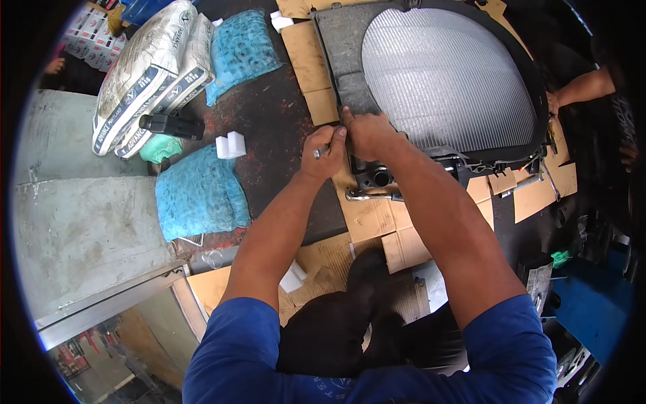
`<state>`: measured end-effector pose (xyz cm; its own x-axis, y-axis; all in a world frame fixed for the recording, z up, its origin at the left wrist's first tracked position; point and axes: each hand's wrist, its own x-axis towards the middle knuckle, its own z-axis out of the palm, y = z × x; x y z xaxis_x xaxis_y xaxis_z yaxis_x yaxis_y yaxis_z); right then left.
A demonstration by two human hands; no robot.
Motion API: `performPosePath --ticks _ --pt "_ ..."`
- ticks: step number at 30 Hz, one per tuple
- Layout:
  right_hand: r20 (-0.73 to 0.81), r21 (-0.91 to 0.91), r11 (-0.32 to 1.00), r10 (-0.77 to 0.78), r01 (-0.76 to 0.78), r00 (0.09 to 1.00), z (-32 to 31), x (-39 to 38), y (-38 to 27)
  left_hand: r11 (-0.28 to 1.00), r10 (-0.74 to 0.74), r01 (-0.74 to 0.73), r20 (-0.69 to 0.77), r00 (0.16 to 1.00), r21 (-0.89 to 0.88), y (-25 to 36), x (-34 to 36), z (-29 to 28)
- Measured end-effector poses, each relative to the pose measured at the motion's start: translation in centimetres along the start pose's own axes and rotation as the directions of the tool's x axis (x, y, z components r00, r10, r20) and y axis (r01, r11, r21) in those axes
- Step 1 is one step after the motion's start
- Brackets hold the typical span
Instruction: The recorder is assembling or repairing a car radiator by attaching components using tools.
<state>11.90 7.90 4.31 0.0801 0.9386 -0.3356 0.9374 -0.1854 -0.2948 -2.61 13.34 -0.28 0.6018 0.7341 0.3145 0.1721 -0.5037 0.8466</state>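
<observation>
A radiator with a black fan shroud (346, 84) and a silver finned core (451, 81) lies flat on cardboard. At its near left edge my two hands meet. My left hand (324, 155) is closed around a small metal tool, whose silver end (320, 153) pokes out of the fist; the rest is hidden. Beside it, my right hand (369, 137) bends over the shroud's edge, index finger along the rim and the other fingers curled under, so what they pinch is out of sight. A ratchet wrench (360, 194) rests on the cardboard just below my right wrist.
Cardboard sheets (367, 219) cover part of the dark bench (282, 128). To the left are blue bags (202, 192), white foam blocks (231, 145), a black device (171, 126) and stacked cement sacks (145, 81). Another person's hand (553, 102) touches the radiator's right side, near several tools.
</observation>
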Motion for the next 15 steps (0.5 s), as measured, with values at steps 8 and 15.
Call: performPosePath --ticks 8,15 --pt "0.034 -0.003 1.000 0.016 -0.016 0.999 -0.5 -0.4 -0.1 0.902 -0.430 0.426 0.081 0.899 0.063 2.0 2.9 -1.6" --pt "0.033 -0.029 1.000 0.008 -0.007 0.999 -0.6 -0.2 -0.1 0.686 -0.706 0.728 0.249 0.663 0.004 2.9 8.1 -1.7"
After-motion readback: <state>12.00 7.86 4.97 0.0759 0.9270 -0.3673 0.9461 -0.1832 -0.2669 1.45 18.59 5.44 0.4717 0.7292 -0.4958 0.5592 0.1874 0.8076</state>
